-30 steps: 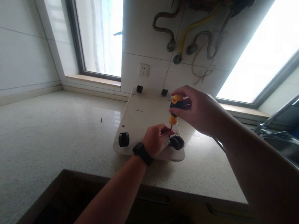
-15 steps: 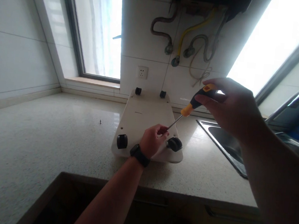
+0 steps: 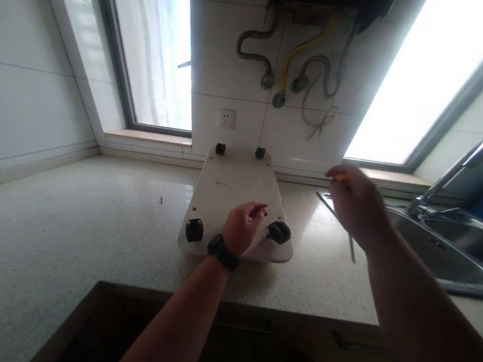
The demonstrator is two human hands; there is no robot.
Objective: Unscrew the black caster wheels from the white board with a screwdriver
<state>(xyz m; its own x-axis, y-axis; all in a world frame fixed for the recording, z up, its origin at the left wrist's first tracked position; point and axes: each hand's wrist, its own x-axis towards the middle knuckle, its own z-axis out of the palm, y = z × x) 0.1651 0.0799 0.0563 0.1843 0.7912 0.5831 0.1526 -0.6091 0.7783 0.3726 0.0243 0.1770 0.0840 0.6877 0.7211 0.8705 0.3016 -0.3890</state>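
Note:
A pale board (image 3: 242,175) lies on the counter with black casters pointing up at its corners. My left hand (image 3: 243,224), with a dark watch on the wrist, is over the board's near right part, thumb and fingers pinched together. Whatever it may hold is too small to make out. Beside it is the near right caster (image 3: 279,232). My right hand (image 3: 356,206) is raised over the sink's left edge, closed round a screwdriver (image 3: 352,250). The shaft points down toward the counter, and the hand mostly hides the yellow handle.
To the right is a steel sink (image 3: 434,262) with a faucet (image 3: 456,173). Several tiny dark screw-like pieces (image 3: 161,200) are on the counter (image 3: 91,229) left of the board. Pipes (image 3: 253,54) and a socket (image 3: 226,118) are on the wall behind.
My right hand has drawn the screwdriver away from my left hand, to the right and down, and its shaft has turned to point downward. My left hand keeps its place on the board.

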